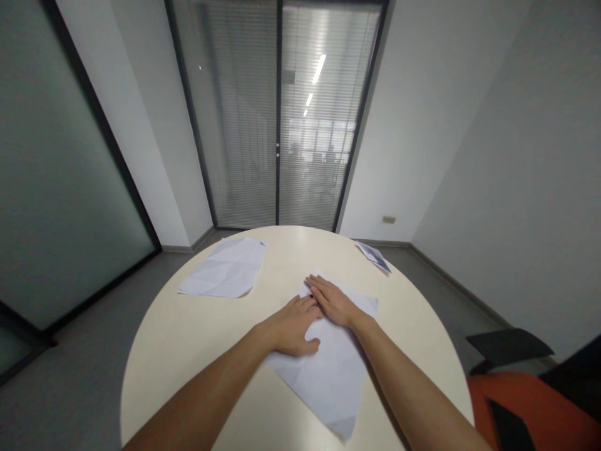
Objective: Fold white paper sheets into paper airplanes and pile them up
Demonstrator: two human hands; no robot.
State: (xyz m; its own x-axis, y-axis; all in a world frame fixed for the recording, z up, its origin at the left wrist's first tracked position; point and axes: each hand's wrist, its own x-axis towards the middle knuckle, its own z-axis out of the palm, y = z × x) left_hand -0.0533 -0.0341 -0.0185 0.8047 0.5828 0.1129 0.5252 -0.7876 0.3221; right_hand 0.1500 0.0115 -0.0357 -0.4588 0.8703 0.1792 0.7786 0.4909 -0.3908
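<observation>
A white sheet of paper (331, 369) with faint creases lies slanted on the round table in front of me. On its left part rests my left hand (295, 326), thumb apart from the fingers. My right hand (331, 299) lies flat near the sheet's far end, fingers stretched out to the left. The fingertips of the two hands meet or overlap there. Some of the paper is hidden under both hands and the right forearm.
Another creased sheet (230, 266) lies at the table's far left. A folded paper (374, 257) sits near the far right edge of the pale round table (178, 363). An orange chair (526, 407) with black armrests stands at the right.
</observation>
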